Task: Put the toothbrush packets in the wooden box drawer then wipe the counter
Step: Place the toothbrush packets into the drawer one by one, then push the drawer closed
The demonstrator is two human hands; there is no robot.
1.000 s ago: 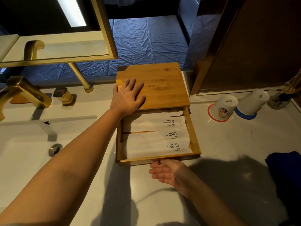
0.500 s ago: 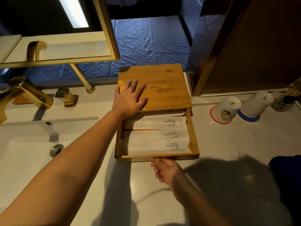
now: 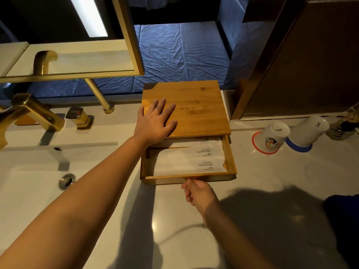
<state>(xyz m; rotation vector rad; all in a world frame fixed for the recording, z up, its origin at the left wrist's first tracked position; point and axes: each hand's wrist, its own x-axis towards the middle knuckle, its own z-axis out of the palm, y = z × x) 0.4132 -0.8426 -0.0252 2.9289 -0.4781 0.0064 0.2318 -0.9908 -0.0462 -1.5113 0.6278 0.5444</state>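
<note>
The wooden box (image 3: pixel 204 113) stands at the back of the pale counter (image 3: pixel 272 220). My left hand (image 3: pixel 155 121) lies flat on its lid, fingers spread, holding nothing. The drawer (image 3: pixel 232 164) sticks out partway toward me. Two white toothbrush packets (image 3: pixel 186 164) printed "BRUSHING TEETH" lie inside it, the rear one partly under the lid. My right hand (image 3: pixel 198 193) is against the middle of the drawer's front panel, fingers curled where the small knob is, which the hand hides.
A white sink (image 3: pixel 23 191) with a gold faucet (image 3: pixel 33 111) fills the left side. Two upturned paper cups (image 3: pixel 274 136) (image 3: pixel 308 131) and a small jar (image 3: pixel 342 129) stand at the right back. A dark blue cloth (image 3: pixel 343 220) lies at the right edge.
The drawer has slid further into the box, so less of the packets shows. My right hand went from open below the knob to curled against the drawer front. The left hand stayed put.
</note>
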